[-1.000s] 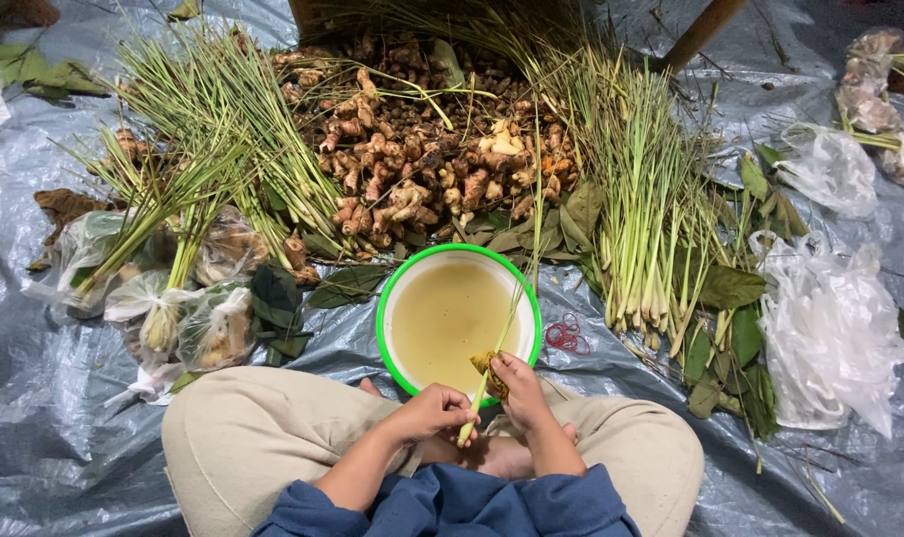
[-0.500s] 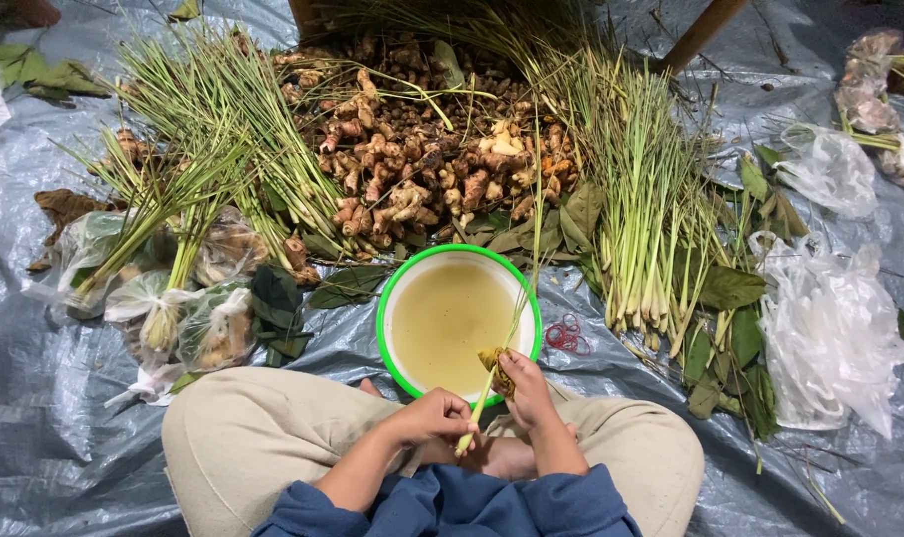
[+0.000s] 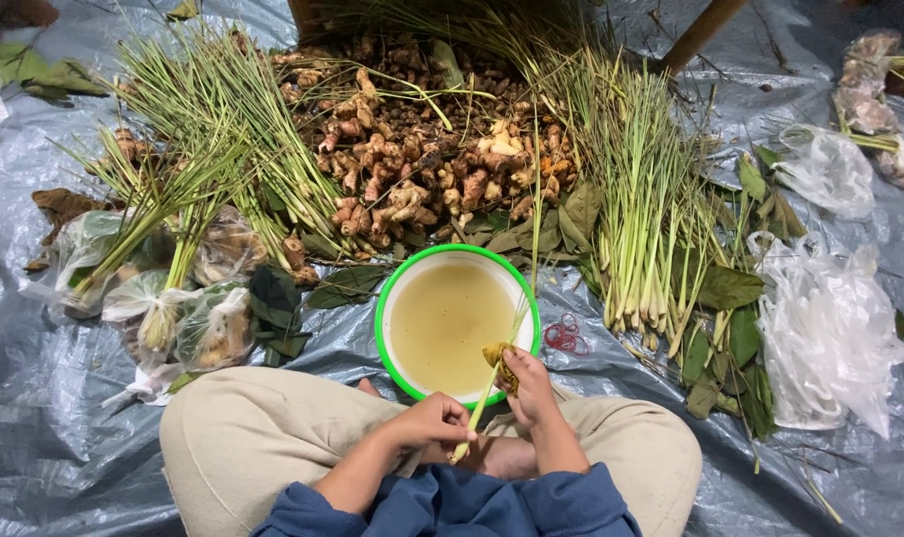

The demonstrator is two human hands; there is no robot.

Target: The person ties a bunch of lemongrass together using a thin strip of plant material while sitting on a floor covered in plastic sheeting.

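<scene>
Two hands | lemongrass stalk [image 3: 484,398] long axis diagonal (tip toward bowl [image 3: 397,288])

Glossy plastic under rough, earthy roots

The grey sheet [image 3: 54,438] on the floor is shiny, crinkled plastic; the bowl [image 3: 384,320] looks like smooth plastic, white with a green rim, holding cloudy liquid. The root pile [image 3: 422,169] is knobbly, matt and soil-dusted. The stalks [image 3: 641,199] are fibrous and dull. The clear bags [image 3: 830,338] are thin, wrinkled film. The trousers [image 3: 243,438] are matt beige cloth, the sleeves [image 3: 452,507] soft blue fabric.
</scene>
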